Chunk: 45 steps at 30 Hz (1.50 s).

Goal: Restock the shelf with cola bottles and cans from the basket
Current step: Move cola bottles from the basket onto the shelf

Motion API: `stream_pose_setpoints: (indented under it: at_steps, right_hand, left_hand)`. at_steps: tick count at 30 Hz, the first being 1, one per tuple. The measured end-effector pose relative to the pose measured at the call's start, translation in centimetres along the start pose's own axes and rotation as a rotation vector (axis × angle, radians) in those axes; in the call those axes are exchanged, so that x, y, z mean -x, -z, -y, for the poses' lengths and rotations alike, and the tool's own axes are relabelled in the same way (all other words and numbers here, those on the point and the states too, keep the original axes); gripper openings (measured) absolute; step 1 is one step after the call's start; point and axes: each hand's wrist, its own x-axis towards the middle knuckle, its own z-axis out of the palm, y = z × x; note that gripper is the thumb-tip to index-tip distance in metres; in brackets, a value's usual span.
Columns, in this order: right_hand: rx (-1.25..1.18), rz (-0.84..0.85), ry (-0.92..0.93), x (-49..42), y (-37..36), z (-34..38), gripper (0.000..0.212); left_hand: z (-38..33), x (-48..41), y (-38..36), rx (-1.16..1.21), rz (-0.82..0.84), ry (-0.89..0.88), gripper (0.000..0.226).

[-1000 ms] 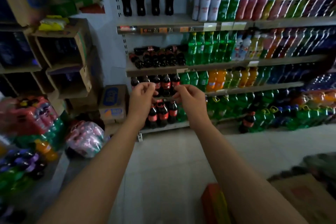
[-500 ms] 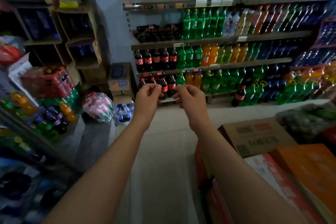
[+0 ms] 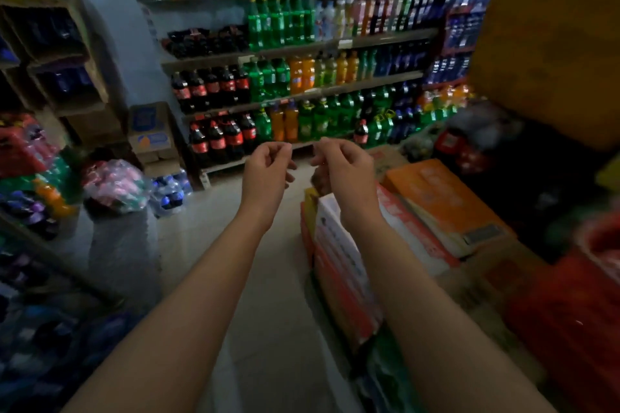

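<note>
My left hand [image 3: 266,171] and my right hand [image 3: 345,171] are raised side by side in mid-air, fingers curled in against the thumbs, with nothing visible in either. Beyond them stands the drinks shelf [image 3: 302,97]. Cola bottles [image 3: 211,89] line its middle-left level and larger cola bottles [image 3: 219,141] fill the bottom-left level. Dark cola packs [image 3: 204,42] lie one level higher. A single cola bottle [image 3: 360,132] stands at the foot of the shelf, further right. A blurred red container [image 3: 570,318] sits at the lower right; its contents cannot be made out.
Stacked cartons [image 3: 443,208] crowd the floor right of my right arm. Shrink-wrapped bottle packs [image 3: 117,184] and cardboard boxes [image 3: 151,131] sit at the left. A narrow strip of pale floor [image 3: 268,278] runs between them toward the shelf.
The view has pulled back from the shelf and swung right, bringing the cartons and the red container into sight. Both hands keep the same raised, curled pose.
</note>
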Motion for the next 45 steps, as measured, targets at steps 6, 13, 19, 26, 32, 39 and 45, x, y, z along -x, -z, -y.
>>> stream_pose_setpoints:
  at_steps: [6,13,19,26,32,39,45]
  right_hand:
    - [-0.036,-0.197,0.158,4.5,12.4,6.6,0.024]
    - [0.009,-0.538,0.287,9.0,28.8,13.6,0.024]
    - [0.136,-0.761,0.120,12.2,43.3,13.1,0.028]
    - [0.115,-0.767,-0.091,12.4,49.1,8.2,0.031]
    - [0.115,-0.798,-0.235,9.7,50.3,3.9,0.033]
    - [0.077,-0.769,-0.411,6.4,51.3,-1.0,0.044]
    - [-0.015,-0.757,-0.453,3.4,51.9,-4.3,0.050]
  left_hand:
    - [-7.6,7.7,-11.8,0.145,0.167,-0.133,0.019]
    - [-16.6,15.2,-27.2,0.200,0.419,-0.290,0.023]
    - [-16.0,20.5,-38.3,0.057,0.786,-0.225,0.026]
    - [-10.4,19.7,-44.0,-0.111,0.980,-0.156,0.020]
    - [-6.6,16.8,-46.8,-0.386,1.029,-0.128,0.031]
    - [-2.6,14.2,-50.4,-0.498,1.160,0.017,0.043]
    - [-0.8,14.1,-52.3,-0.523,1.256,0.194,0.051]
